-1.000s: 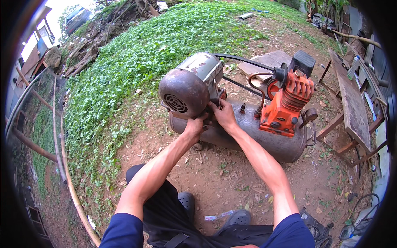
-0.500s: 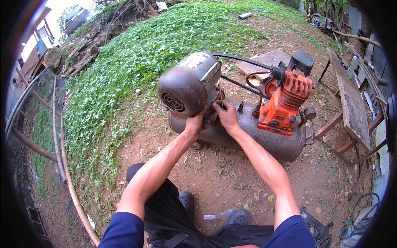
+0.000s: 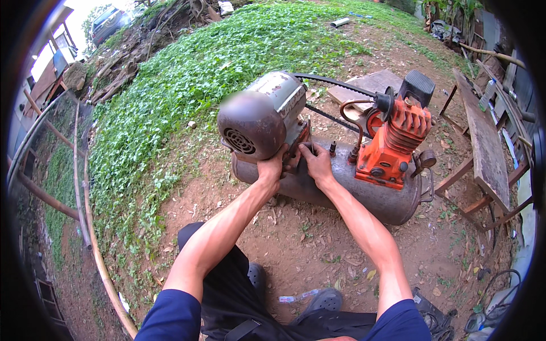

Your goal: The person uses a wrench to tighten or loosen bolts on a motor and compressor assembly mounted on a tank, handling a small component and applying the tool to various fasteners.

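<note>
An air compressor stands on the dirt before me. Its long rusty tank (image 3: 341, 194) lies on its side, carrying a grey-and-brown electric motor (image 3: 253, 126) at the left and an orange pump head (image 3: 387, 149) at the right. At the motor's lower right edge, by its mounting base, my left hand (image 3: 272, 169) is closed; what its fingers grip is hidden. Just right of it, my right hand (image 3: 319, 165) pinches a thin upright rod-like piece (image 3: 311, 138) beside the motor base. A black drive belt (image 3: 335, 80) runs from behind the motor to the pump.
Behind the belt lies a wooden board (image 3: 369, 85). A wooden bench (image 3: 483, 148) stands at the right. Bamboo poles (image 3: 96, 250) and netting curve along the left. Cables (image 3: 500, 295) lie at the lower right, and a small clear packet (image 3: 298, 296) is between my feet.
My right hand has shifted very slightly, and the thin piece in its fingers shows more upright. My left hand stays at the motor base. The view has moved a little.
</note>
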